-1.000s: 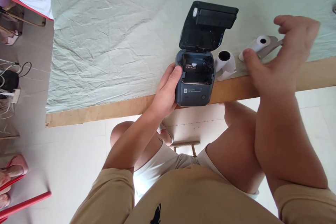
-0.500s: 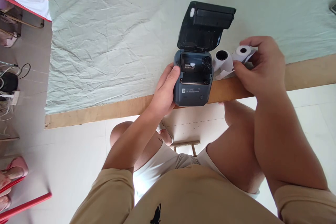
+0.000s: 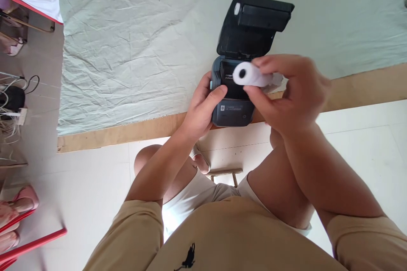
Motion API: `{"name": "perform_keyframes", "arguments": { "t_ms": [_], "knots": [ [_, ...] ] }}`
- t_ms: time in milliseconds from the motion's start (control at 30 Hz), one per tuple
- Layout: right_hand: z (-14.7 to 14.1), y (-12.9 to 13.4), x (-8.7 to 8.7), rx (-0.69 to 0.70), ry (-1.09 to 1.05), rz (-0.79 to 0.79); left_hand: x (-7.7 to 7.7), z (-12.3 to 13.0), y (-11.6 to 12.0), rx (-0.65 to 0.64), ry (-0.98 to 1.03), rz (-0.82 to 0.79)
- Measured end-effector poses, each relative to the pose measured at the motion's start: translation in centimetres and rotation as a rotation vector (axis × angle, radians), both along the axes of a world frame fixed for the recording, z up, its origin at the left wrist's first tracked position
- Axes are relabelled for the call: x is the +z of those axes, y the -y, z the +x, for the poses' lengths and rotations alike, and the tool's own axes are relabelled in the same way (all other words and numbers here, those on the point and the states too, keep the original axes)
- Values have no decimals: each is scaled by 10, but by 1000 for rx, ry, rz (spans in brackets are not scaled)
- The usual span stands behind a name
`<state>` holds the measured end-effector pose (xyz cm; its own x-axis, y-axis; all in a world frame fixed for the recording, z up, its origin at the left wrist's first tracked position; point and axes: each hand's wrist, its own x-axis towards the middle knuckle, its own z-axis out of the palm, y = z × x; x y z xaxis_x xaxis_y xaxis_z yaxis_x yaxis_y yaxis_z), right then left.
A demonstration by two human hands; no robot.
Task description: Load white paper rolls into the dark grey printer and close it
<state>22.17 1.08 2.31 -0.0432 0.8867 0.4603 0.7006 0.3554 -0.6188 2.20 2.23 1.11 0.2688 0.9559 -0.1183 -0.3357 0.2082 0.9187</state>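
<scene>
A dark portable label printer [image 3: 233, 114] is held at the table's near edge with its lid [image 3: 251, 29] swung up and back. My left hand [image 3: 203, 103] is wrapped round the printer's left side, thumb on the rim of the paper bay. My right hand [image 3: 292, 89], slightly blurred, pinches a white paper roll [image 3: 254, 77] between thumb and fingers. That roll hovers over the right part of the open bay, its dark core facing left. Behind the right hand some white paper shows in part; whether it belongs to the second roll I cannot tell.
A pale green cloth [image 3: 133, 51] covers the table, with a bare wooden edge [image 3: 121, 133] along its near side. Cables and a power strip [image 3: 22, 116] lie at the left. Red bars [image 3: 38, 243] and another person's foot [image 3: 23, 199] show at the lower left.
My right hand has lifted the paper roll from beside the printer and carried it left over the open bay. My left hand keeps hold of the printer.
</scene>
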Motion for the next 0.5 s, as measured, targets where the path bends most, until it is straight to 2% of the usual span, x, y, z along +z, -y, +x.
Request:
{"name": "perform_keyframes", "arguments": {
  "t_ms": [133, 333, 500],
  "knots": [
    [-4, -4, -3, 47, 28, 39, 1, 0, -1, -15, 5, 7],
    [-14, 9, -7, 50, 65, 460, -2, -2, -1, -12, 18, 30],
    [-9, 15, -10, 144, 38, 479, -13, -7, -4, -28, -1, 120]
  ]
}}
